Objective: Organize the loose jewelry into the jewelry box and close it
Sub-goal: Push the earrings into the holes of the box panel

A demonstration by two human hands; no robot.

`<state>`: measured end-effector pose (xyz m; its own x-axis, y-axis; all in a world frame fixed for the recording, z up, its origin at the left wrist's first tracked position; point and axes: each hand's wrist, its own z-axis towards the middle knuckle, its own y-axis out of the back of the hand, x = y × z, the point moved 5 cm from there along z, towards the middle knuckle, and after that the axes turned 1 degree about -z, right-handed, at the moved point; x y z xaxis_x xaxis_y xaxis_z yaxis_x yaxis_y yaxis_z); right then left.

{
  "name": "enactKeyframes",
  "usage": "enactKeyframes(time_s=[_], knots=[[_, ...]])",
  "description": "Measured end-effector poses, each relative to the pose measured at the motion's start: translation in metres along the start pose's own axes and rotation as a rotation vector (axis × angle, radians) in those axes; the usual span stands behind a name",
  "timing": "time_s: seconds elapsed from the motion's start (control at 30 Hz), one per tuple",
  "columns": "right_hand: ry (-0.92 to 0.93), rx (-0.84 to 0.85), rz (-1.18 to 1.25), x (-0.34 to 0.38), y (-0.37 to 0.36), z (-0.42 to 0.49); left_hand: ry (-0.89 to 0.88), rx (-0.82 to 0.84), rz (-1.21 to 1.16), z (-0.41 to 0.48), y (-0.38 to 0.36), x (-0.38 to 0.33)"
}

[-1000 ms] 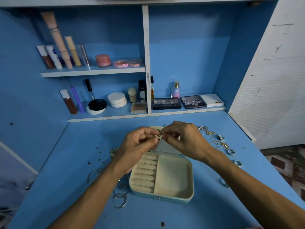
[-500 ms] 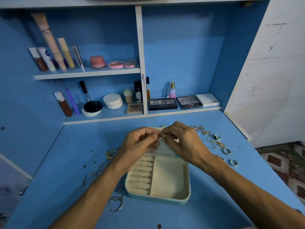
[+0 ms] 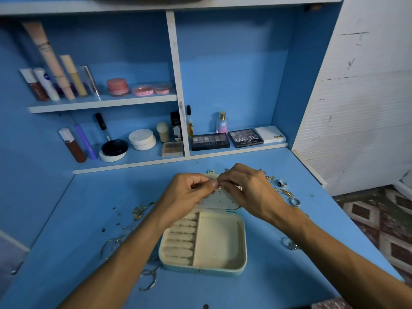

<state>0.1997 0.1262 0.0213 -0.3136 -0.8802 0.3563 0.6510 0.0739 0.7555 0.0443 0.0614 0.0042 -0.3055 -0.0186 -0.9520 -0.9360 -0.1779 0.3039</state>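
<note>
Mid-frame, over the open box (image 3: 244,241), left hand (image 3: 186,197) and right hand (image 3: 248,192) both pinch one small earring (image 3: 219,188) — pinning step, I judge — next: seat it in the lid (image 3: 220,201) holes.

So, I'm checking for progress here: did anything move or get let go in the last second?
Nothing visibly changed. The left hand and right hand still pinch the small gold piece above the open jewelry box; the loose rings lie where they were. Only the camera shifted.

Blue desk (image 3: 278,275), cream-lined pale teal jewelry box (image 3: 219,241), diamond-patterned maroon floor (image 3: 379,221)
</note>
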Motion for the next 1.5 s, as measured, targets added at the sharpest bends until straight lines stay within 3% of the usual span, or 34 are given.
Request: enactKeyframes(time_s=[0.37, 0.53, 0.73, 1.0, 1.2, 1.37, 1.5], knots=[[-0.007, -0.033, 0.031, -0.012, 0.003, -0.006, -0.017, 0.077, 0.059, 0.009, -0.008, -0.001], [-0.041, -0.03, 0.048, -0.018, 0.002, -0.008, -0.038, 0.036, 0.115, 0.011, -0.012, 0.001], [-0.359, -0.071, 0.085, -0.049, 0.011, -0.014, -0.076, -0.065, 0.184, 0.014, -0.013, 0.004], [-0.605, 0.195, 0.049, -0.066, 0.0, -0.008, -0.101, -0.083, 0.321, 0.022, -0.025, 0.01], [-0.61, 0.207, 0.087, -0.07, -0.004, -0.006, -0.096, -0.12, 0.368, 0.023, -0.029, 0.011], [-0.483, 0.167, 0.062, -0.063, -0.003, -0.008, -0.091, -0.137, 0.356, 0.026, -0.03, 0.011], [-0.563, 0.095, 0.169, -0.066, 0.003, -0.009, -0.08, -0.142, 0.329, 0.027, -0.031, 0.007]])
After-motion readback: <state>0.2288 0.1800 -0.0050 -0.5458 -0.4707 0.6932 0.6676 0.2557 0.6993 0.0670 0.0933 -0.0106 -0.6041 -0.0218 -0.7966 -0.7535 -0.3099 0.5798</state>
